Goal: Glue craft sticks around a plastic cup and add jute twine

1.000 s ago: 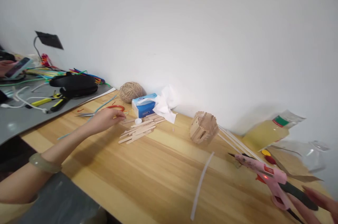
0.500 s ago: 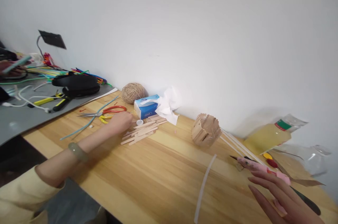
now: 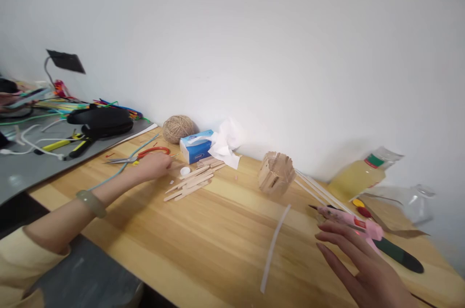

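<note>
My left hand (image 3: 154, 167) is curled beside the orange-and-yellow-handled scissors (image 3: 154, 151), just left of a small white cap (image 3: 185, 171). Its fingers are bent together, and what they pinch, if anything, is too small to make out. A loose stack of wooden craft sticks (image 3: 192, 183) lies to its right. Fingers spread and holding nothing, my right hand (image 3: 363, 259) hovers in front of the pink glue gun (image 3: 348, 218). A clear glue stick (image 3: 275, 250) lies on the wood to its left. Farther back stands a small cup built of craft sticks (image 3: 276, 173).
Against the wall sit a twine ball (image 3: 178, 129) and a blue tissue pack (image 3: 196, 147). At right are a tilted bottle of yellow liquid (image 3: 354, 179), a clear bottle (image 3: 417, 206) and a dark green handle (image 3: 399, 255). Pliers (image 3: 60, 145) and a black case (image 3: 100, 121) occupy the grey mat.
My left hand has shifted slightly left and down, covering more of the scissors' yellow handle. My right hand has moved left in view, its fingers still spread. The whole view has shifted a little.
</note>
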A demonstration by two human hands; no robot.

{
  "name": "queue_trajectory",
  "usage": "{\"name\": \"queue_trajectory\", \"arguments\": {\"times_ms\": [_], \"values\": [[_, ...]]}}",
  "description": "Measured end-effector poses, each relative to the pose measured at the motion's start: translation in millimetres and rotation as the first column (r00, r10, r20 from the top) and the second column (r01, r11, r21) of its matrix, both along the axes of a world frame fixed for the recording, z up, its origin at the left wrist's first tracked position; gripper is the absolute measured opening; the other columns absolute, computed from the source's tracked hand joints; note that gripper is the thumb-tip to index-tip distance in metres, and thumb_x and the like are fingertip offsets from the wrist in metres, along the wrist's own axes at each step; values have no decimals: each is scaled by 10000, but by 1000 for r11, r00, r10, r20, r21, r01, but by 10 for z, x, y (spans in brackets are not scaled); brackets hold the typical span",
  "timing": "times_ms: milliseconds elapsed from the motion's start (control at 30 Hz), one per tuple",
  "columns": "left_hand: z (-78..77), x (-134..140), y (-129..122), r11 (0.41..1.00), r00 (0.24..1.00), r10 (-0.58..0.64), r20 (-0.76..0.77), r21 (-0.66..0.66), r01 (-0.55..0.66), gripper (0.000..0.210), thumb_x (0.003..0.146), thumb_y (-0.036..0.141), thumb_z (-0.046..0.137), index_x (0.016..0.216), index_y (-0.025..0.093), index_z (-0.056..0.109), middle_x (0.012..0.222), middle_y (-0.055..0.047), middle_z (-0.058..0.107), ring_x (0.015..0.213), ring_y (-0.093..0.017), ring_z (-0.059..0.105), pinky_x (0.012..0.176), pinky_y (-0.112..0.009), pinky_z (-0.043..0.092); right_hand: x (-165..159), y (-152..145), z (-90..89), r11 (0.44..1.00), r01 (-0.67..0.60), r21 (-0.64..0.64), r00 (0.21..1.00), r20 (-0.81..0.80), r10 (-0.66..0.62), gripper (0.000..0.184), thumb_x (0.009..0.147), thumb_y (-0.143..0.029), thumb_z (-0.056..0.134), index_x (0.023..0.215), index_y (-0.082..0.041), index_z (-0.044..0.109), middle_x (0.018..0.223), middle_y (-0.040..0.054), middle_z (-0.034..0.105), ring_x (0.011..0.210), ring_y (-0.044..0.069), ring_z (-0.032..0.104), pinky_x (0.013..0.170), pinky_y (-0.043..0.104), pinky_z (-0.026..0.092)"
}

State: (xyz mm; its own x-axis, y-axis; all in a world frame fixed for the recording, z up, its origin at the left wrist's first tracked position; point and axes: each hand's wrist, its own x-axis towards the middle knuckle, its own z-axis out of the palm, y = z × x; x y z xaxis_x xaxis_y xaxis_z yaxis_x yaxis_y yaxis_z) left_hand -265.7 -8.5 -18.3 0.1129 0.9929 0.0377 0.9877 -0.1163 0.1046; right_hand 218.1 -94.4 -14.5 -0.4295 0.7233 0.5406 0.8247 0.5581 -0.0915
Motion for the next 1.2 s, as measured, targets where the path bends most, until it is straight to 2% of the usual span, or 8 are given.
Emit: {"name": "queue_trajectory", "arguments": {"times_ms": [167, 267, 400, 533, 633, 767, 1000, 1200], "values": [[342, 264, -116, 993, 998, 30, -61, 119, -23, 257, 816, 257, 390, 764, 152, 619, 770, -122, 642, 747, -273, 590, 601, -318, 373, -129, -77, 275, 993, 48, -104, 988, -142, -62, 222, 846, -412, 482, 827, -255, 638, 960, 60, 671, 969, 249, 622, 745, 353, 535], [537, 832, -236, 976, 985, -165, 48, 148, 157, 236, 861, 345, 408, 886, 220, 607, 774, -19, 658, 714, -192, 590, 587, -256, 358, -397, -56, 522, 980, 76, -184, 970, -215, -116, 230, 852, -422, 478, 894, -258, 633, 807, 41, 681, 649, 177, 642, 543, 286, 523], [639, 1716, -332, 841, 825, -522, 215, 290, 456, 229, 889, 336, 423, 845, 198, 600, 721, 4, 650, 639, -134, 581, 566, -217, 358, -785, 89, 739, 963, -48, -264, 957, -287, -31, 242, 840, -339, 522, 1041, -232, 603, 794, 17, 686, 669, 158, 639, 567, 264, 510], [623, 2218, -261, 751, 725, -643, 249, 389, 533, 180, 885, 238, 446, 861, 181, 616, 748, -6, 669, 624, -123, 586, 566, -217, 371, -829, 257, 758, 976, -24, -214, 916, -397, -65, 152, 831, -274, 535, 881, -212, 664, 725, 2, 690, 647, 153, 635, 588, 269, 492], [598, 2342, -115, 731, 684, -673, 280, 389, 560, 163, 869, 232, 484, 844, 183, 638, 774, -10, 677, 701, -143, 606, 618, -237, 409, -685, 336, 751, 972, 21, -233, 871, -473, -132, 170, 812, -313, 568, 873, -201, 681, 725, 9, 691, 642, 158, 637, 570, 270, 494], [561, 2370, 139, 689, 608, -724, 326, 372, 622, 185, 817, 236, 560, 989, 216, 626, 936, -19, 663, 899, -176, 583, 781, -289, 441, -517, 451, 735, 983, -15, -185, 915, -399, -61, 150, 815, -248, 556, 875, -217, 691, 783, -8, 691, 647, 133, 619, 611, 260, 491], [356, 2428, 458, 701, 702, -707, 86, 215, 679, 288, 731, 144, 536, 1003, 200, 615, 1053, -68, 628, 1091, -265, 499, 914, -456, 341, -536, 728, 395, 981, 65, -184, 996, -46, -74, 176, 822, -148, 510, 883, -185, 671, 762, 22, 701, 651, 168, 624, 574, 255, 423], [244, 2483, 518, 739, 730, -673, 119, 149, 657, 203, 734, 122, 478, 870, 182, 616, 1033, -64, 626, 1084, -251, 506, 1008, -565, 192, -606, 798, 259, 973, 80, -216, 996, -29, -88, 148, 801, -119, 516, 822, -173, 652, 730, 38, 693, 610, 175, 599, 550, 258, 386]]}}
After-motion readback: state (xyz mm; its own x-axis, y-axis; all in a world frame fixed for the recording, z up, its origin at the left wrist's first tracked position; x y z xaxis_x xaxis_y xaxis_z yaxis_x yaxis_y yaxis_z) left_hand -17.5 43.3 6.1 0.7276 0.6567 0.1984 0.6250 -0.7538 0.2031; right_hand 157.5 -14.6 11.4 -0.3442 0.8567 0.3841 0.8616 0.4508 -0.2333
